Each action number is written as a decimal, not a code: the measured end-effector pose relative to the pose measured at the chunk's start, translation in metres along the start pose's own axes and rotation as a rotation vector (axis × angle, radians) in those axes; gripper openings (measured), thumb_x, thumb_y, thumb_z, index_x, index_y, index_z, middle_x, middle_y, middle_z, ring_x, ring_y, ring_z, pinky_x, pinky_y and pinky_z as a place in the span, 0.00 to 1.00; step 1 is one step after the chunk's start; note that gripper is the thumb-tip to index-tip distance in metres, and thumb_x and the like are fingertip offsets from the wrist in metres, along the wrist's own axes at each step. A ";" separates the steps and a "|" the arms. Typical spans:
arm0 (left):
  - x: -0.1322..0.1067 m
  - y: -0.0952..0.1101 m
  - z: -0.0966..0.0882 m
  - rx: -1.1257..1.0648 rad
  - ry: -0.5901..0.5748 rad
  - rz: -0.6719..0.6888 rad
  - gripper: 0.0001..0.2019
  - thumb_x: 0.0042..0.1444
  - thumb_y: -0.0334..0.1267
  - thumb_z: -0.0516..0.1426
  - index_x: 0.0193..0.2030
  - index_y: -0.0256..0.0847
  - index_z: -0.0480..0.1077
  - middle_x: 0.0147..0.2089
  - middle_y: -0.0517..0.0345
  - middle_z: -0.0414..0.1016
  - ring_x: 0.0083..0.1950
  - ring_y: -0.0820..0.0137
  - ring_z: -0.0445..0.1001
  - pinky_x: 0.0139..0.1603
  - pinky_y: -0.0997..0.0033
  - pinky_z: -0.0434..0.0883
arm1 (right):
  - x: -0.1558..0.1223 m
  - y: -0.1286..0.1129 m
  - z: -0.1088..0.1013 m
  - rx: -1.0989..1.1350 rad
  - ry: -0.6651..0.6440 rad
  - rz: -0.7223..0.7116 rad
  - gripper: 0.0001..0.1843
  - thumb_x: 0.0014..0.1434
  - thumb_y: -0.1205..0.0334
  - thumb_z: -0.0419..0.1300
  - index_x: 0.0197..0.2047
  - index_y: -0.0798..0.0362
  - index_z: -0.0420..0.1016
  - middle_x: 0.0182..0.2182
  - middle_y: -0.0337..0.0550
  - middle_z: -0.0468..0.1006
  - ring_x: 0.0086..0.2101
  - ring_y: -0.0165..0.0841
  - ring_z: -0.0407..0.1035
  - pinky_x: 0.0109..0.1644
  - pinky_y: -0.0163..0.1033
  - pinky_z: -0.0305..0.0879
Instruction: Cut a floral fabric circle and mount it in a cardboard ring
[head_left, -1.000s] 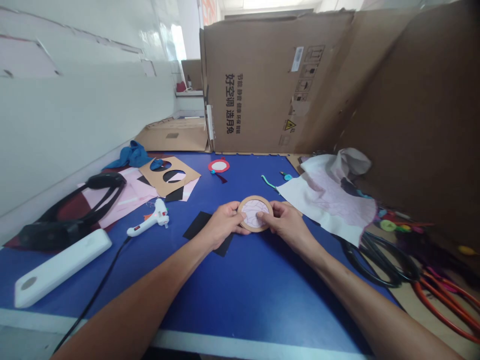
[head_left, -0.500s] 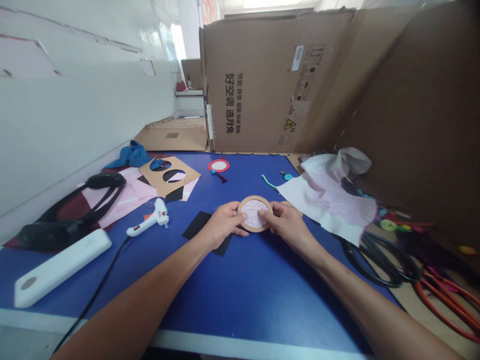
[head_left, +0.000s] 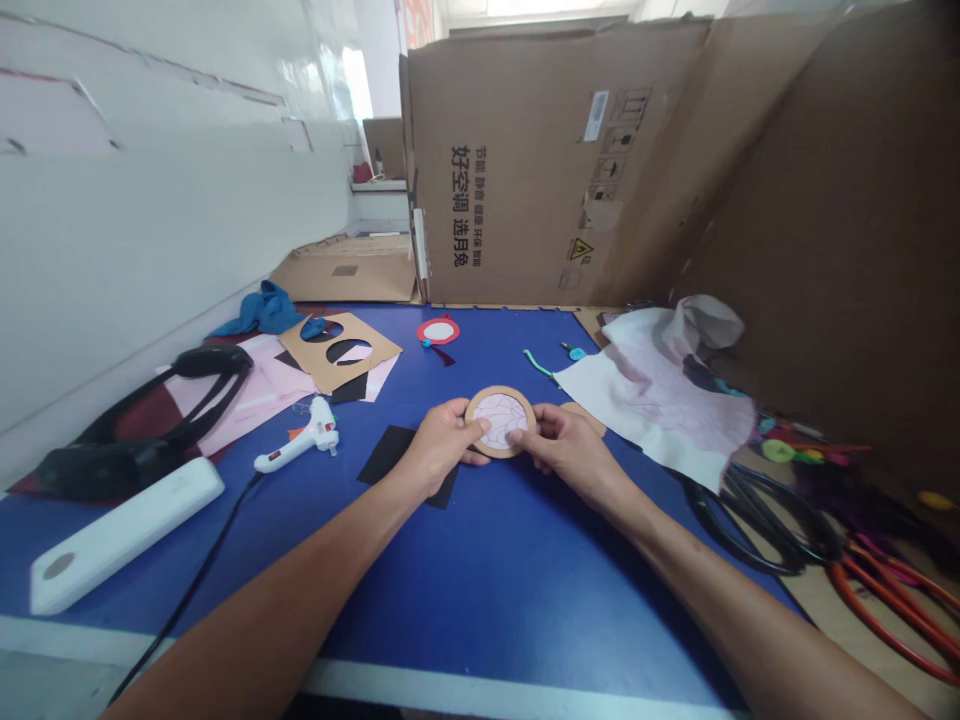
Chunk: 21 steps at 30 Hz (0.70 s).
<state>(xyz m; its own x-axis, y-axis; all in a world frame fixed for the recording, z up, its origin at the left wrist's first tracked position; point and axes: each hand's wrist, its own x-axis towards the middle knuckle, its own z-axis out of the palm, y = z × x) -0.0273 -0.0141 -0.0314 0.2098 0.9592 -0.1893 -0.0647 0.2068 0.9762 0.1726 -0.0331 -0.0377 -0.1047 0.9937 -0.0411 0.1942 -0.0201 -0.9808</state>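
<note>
Between my two hands is a round cardboard ring with a pale, purple-lined fabric disc showing in its middle. My left hand is closed on the left edge, thumb on the front and fingers behind. On the right edge my right hand pinches it too, its thumb tip on the fabric. A black sheet lies on the blue table, partly under my left hand. Beyond my right hand rests a tan cardboard piece, partly hidden by that hand.
Leftward lie a white glue gun with a black cord, a long white device, a black headset-like strap and a cardboard sheet with holes. A red-rimmed disc sits at the back. White cloth and scissors are rightward.
Both hands have shifted the ring slightly left and a little away from me. My right thumb has slid lower on the fabric. The black sheet has moved slightly left.
</note>
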 end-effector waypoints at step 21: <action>0.000 0.000 0.000 -0.020 -0.008 0.017 0.09 0.61 0.33 0.68 0.45 0.36 0.75 0.40 0.49 0.85 0.33 0.68 0.83 0.28 0.74 0.80 | -0.002 0.000 -0.001 -0.006 0.033 -0.035 0.22 0.61 0.38 0.66 0.34 0.50 0.74 0.18 0.32 0.71 0.19 0.29 0.64 0.23 0.34 0.61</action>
<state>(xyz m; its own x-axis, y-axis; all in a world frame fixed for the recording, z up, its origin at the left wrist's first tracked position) -0.0272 -0.0138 -0.0317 0.2164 0.9610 -0.1722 -0.0876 0.1948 0.9769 0.1737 -0.0352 -0.0378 -0.0796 0.9968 -0.0002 0.1964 0.0155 -0.9804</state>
